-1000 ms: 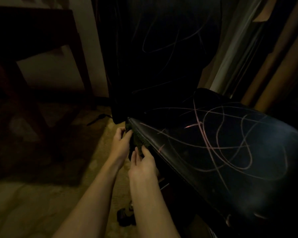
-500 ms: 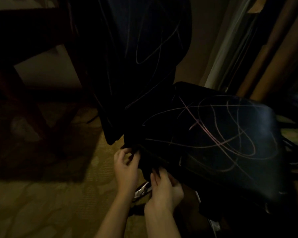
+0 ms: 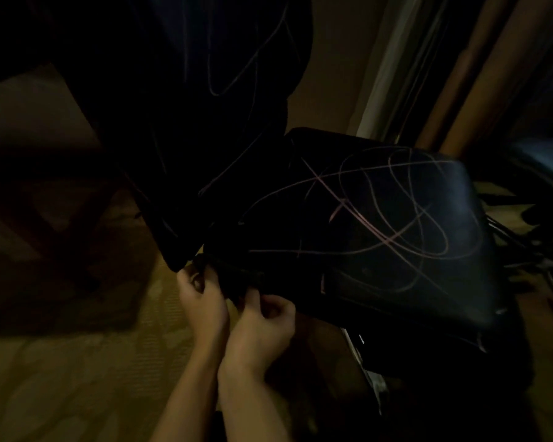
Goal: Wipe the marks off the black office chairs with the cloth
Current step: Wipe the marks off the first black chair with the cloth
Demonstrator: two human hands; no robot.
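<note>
A black office chair fills the dim frame: its seat carries several looping pink marks, and its backrest rises behind with fainter pink lines. At the seat's near left corner a dark cloth hangs bunched, hard to make out against the black edge. My left hand grips the cloth's left side with curled fingers. Just right of it, my right hand pinches the cloth's lower edge. Both hands sit below the seat's rim, close together.
Patterned tan carpet spreads to the left and below. A dark wooden table stands at the far left. A pale door frame and wooden panels rise behind the seat. Dark chair legs lie at the right.
The view has swung so that the seat lies further left and lower than a second ago. Both hands stay at the seat's corner, now drawn closer together on the cloth.
</note>
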